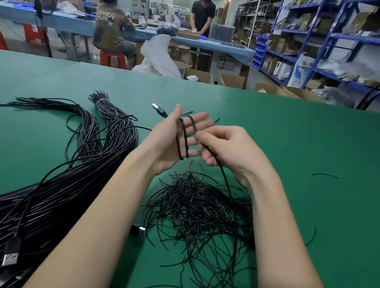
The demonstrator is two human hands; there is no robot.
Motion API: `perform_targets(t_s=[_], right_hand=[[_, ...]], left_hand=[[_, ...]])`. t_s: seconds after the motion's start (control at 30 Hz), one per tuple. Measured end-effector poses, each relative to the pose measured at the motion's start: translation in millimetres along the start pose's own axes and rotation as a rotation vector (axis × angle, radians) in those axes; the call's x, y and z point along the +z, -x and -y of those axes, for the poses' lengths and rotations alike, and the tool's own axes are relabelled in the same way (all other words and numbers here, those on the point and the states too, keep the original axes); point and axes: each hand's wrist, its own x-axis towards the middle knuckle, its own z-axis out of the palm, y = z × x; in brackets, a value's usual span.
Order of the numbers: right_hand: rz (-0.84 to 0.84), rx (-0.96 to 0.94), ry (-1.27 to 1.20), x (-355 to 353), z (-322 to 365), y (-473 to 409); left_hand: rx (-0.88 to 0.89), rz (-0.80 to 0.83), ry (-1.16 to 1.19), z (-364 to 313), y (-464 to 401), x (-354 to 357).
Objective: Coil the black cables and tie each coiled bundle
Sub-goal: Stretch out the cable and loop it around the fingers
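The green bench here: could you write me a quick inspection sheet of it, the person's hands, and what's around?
Surface: green table, wide bare areas to the right.
Job's things: black cable looped around the left hand's fingers, its USB plug sticking out past them.
Clutter: pile of thin black ties in front of the arms; a few strays to the right.
Hands: left hand open, fingers straight; right hand pinching the cable.
Cables: big bundle of black cables on the left, uncoiled.
Surroundings: two people at a blue bench; blue shelves of boxes; cartons on the floor.
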Motion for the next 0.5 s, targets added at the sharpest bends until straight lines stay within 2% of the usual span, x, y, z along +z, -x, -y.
perform_targets(t_s=[0.17, 0.3, 0.4, 0.5], right_hand=[[0.289, 0.157, -0.115, -4, -26, 2], [0.416, 0.236, -0.209, -8, -39, 2], [0.324, 0.282, -0.163, -17, -38, 2], [0.175, 0.248, 0.093, -30, -29, 1]], left_hand=[[0.104, 0.109, 0.382, -13, 5, -9], [0.108, 0.290, 0.474, -16, 12, -12], [0.013, 0.406, 0.214, -22, 17, -18], [-0.172, 0.495, -0.161, -20, 21, -15]])
